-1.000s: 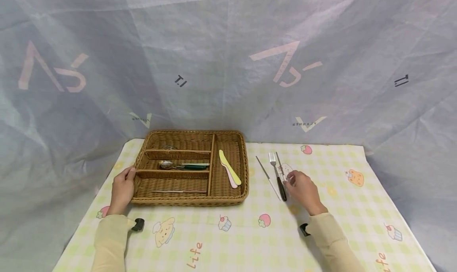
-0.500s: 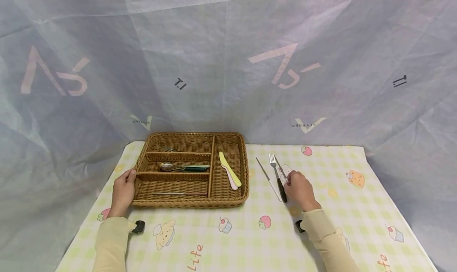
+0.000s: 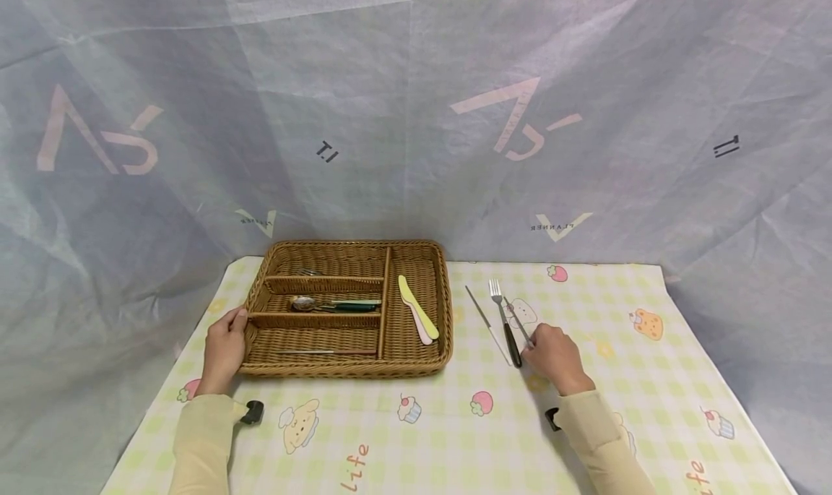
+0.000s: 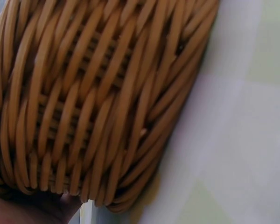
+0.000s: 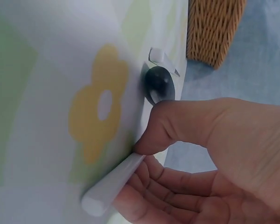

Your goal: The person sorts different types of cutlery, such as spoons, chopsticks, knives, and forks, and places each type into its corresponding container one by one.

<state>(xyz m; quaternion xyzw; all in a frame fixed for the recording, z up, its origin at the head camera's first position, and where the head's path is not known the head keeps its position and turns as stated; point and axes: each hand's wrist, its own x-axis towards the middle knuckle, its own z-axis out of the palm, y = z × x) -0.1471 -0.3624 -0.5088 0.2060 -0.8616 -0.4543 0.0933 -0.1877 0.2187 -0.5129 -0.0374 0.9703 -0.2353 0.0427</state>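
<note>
My right hand (image 3: 555,356) pinches a chopstick (image 3: 518,321) with a dark thin end, thumb against fingers. Its white butt end (image 5: 113,186) shows in the right wrist view, close to the cloth. Left of it on the cloth lie a black-handled fork (image 3: 507,325) and a second chopstick (image 3: 489,325) with a white handle. With my left hand (image 3: 224,347) I grip the left rim of a brown wicker cutlery basket (image 3: 351,370); most of these fingers are hidden in the left wrist view, where the woven wall (image 4: 93,93) fills much of the frame.
The basket's compartments hold a fork (image 3: 309,271) at the back, spoons (image 3: 325,305) in the middle, a chopstick-like stick (image 3: 331,351) in front, and a yellow knife (image 3: 418,307) over a pink knife (image 3: 422,332) at right. A grey curtain (image 3: 416,119) hangs behind the table.
My right hand has closed on the chopstick and drawn it slightly toward me, so its tip sits lower beside the fork. The left hand stays on the basket rim.
</note>
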